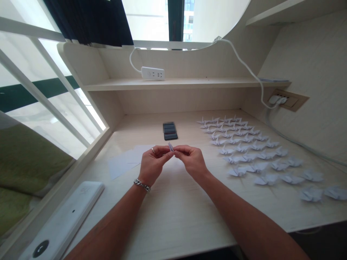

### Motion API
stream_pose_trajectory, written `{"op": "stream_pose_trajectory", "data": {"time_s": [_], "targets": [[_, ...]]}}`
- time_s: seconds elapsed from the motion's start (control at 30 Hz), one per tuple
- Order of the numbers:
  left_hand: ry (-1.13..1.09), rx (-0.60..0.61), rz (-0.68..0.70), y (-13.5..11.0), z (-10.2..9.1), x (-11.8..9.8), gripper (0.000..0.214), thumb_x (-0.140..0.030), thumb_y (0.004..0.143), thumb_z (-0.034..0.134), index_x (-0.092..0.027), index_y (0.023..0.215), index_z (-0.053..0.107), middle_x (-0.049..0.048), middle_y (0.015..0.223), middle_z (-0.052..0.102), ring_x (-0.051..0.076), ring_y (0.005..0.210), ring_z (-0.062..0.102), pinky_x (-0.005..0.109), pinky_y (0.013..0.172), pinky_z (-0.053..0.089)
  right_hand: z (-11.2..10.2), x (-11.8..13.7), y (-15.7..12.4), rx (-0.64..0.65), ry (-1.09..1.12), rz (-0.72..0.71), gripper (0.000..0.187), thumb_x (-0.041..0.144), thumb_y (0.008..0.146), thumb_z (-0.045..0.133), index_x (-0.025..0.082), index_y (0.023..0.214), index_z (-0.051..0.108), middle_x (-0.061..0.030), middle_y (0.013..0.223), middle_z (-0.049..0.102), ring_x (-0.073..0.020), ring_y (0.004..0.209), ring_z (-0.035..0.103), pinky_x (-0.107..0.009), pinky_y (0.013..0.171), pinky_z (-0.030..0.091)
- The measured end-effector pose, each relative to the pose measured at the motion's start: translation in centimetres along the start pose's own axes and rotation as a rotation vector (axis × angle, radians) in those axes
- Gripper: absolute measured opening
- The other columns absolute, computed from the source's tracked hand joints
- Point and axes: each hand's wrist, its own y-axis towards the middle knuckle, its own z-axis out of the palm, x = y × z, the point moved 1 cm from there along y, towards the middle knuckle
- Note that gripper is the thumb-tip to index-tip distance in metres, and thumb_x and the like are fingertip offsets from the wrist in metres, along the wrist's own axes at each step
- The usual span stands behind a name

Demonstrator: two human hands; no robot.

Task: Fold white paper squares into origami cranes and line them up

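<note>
Between my two hands, over the middle of the desk, is a small piece of folded white paper [170,146]. My left hand [154,160], with a ring and a chain bracelet, pinches it from the left side. From the right, my right hand [191,159] pinches its other edge with thumb and forefinger. The fingers hide most of the paper, so its exact shape cannot be made out. Flat sheets of white paper [120,163] lie beside and partly behind my left hand. Rows of folded white paper cranes [242,148] stand on the desk to the right.
A dark phone-like object [170,131], partly pixelated, lies beyond my hands. A long white device [65,216] rests at the left edge. On the shelf [189,83] sits a white power strip [152,73]. A white cable [248,66] runs to the wall socket [288,99].
</note>
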Motion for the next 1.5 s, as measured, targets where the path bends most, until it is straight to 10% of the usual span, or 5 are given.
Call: {"op": "stream_pose_trajectory", "data": {"time_s": [0.6, 1.5], "targets": [[0.180, 0.036, 0.024, -0.2, 0.3, 0.0, 0.023, -0.029, 0.067, 0.079, -0.013, 0.078, 0.068, 0.0031, 0.073, 0.070, 0.014, 0.069, 0.064, 0.026, 0.068, 0.052, 0.2, 0.0, -0.2, -0.047, -0.106, -0.012, 0.021, 0.036, 0.072, 0.073, 0.016, 0.078, 0.068, -0.0039, 0.074, 0.069, -0.0170, 0.070, 0.063, -0.030, 0.067, 0.051], [0.164, -0.040, 0.098, -0.4, 0.5, 0.3, 0.024, -0.024, 0.070, 0.076, -0.014, 0.087, 0.061, 0.0025, 0.079, 0.066, 0.014, 0.073, 0.064, 0.027, 0.071, 0.053, 1.0, -0.1, -0.2, -0.134, 0.291, 0.114, 0.032, 0.026, 0.055, 0.085, 0.017, 0.077, 0.065, 0.0008, 0.069, 0.068, -0.0141, 0.066, 0.063, -0.029, 0.067, 0.053]]}}
